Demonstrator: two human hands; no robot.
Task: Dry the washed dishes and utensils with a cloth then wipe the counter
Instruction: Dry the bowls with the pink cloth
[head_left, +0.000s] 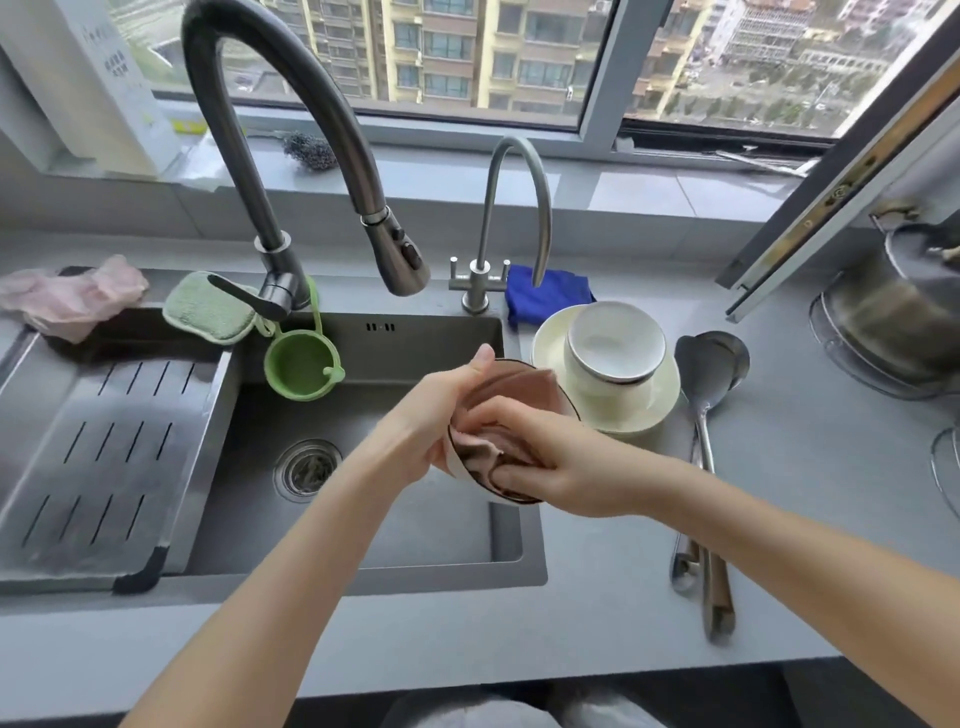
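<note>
Over the right side of the sink (363, 519) I hold a dark-rimmed bowl (467, 475) tilted on its side. My left hand (436, 410) grips its rim from the left, thumb up. My right hand (561, 462) presses a pink cloth (511, 395) into the bowl's inside. To the right, on the grey counter (805, 467), a white bowl (615, 348) sits upside down on a cream plate (550, 340). Beside them lie a metal ladle (711, 364) and other long utensils (719, 587), handles toward me.
A large pull-down faucet (291, 171) and a small faucet (514, 208) rise behind the sink. A green sponge (210, 306), green strainer cup (301, 364), pink gloves (72, 296), blue cloth (550, 291), drain rack (104, 441) and a lidded steel pot (904, 312) are around.
</note>
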